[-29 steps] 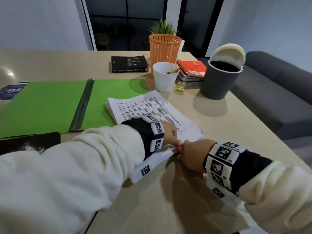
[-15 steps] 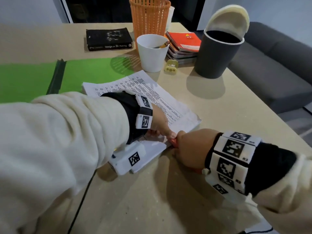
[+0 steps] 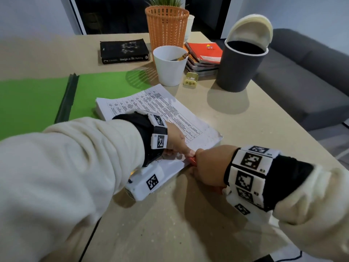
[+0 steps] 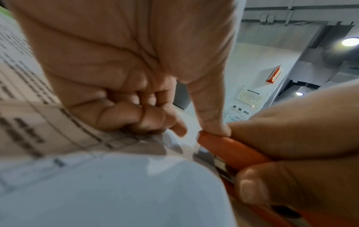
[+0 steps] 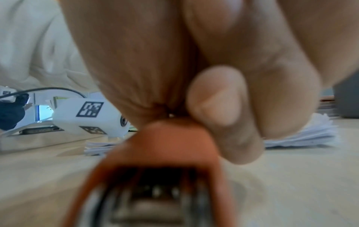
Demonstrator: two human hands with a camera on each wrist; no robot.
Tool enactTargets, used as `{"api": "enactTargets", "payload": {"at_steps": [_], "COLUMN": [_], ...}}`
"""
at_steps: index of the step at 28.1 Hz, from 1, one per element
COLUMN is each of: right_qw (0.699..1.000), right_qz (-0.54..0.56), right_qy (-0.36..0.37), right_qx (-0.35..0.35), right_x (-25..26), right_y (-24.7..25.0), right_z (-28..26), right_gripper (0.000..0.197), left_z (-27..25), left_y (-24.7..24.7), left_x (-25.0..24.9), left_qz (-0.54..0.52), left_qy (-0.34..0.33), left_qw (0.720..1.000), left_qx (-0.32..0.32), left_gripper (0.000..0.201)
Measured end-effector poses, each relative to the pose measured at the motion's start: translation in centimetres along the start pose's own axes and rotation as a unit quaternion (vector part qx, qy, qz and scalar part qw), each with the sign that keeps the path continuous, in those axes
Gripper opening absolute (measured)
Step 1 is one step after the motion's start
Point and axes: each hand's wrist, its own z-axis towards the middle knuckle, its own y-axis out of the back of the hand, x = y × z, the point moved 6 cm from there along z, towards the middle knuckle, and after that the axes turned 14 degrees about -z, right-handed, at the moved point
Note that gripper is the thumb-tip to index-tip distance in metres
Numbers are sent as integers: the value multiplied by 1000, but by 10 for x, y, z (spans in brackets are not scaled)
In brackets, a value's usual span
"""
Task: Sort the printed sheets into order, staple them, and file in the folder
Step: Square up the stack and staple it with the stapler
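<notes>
A stack of printed sheets (image 3: 160, 108) lies on the table, partly over the right flap of an open green folder (image 3: 37, 103). My right hand (image 3: 211, 165) grips an orange stapler (image 3: 192, 160) whose mouth is at the stack's near corner. In the left wrist view my left hand (image 4: 136, 76) rests on the sheets (image 4: 38, 122) with its fingers curled, and its thumb presses on the stapler's front tip (image 4: 213, 138). The right wrist view shows the stapler's rear (image 5: 165, 138) under my right hand (image 5: 174, 61). Most of the stapler is hidden in the head view.
Behind the sheets stand a white cup (image 3: 170, 65) with a pencil, a yellow sharpener (image 3: 190, 79), a dark lidded bin (image 3: 239, 69), an orange basket (image 3: 167, 25), stacked notebooks (image 3: 204, 55) and a black book (image 3: 124, 51). A grey sofa (image 3: 302, 82) lies past the table's right edge.
Both hands stay together at the stack's near corner with the stapler. The head view has shifted and come closer; the sheets and folder have not visibly moved.
</notes>
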Motion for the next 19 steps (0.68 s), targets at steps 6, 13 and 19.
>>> {"api": "enactTargets", "payload": {"at_steps": [6, 13, 19], "right_qw": [999, 997, 995], "right_qz": [15, 34, 47], "right_qy": [-3, -5, -22], "right_qx": [-29, -66, -91], "right_x": [-2, -7, -13], "right_y": [-3, -4, -1], "right_z": [0, -4, -9], "right_gripper": [35, 46, 35], "left_z": [-7, 1, 5], "left_y": [1, -7, -3], "left_x": [-6, 3, 12], "left_qz": [111, -9, -175], "left_qy": [-17, 17, 21], "left_qw": [993, 1000, 982], "left_qx": [-31, -9, -67], "left_gripper": [38, 42, 52]}}
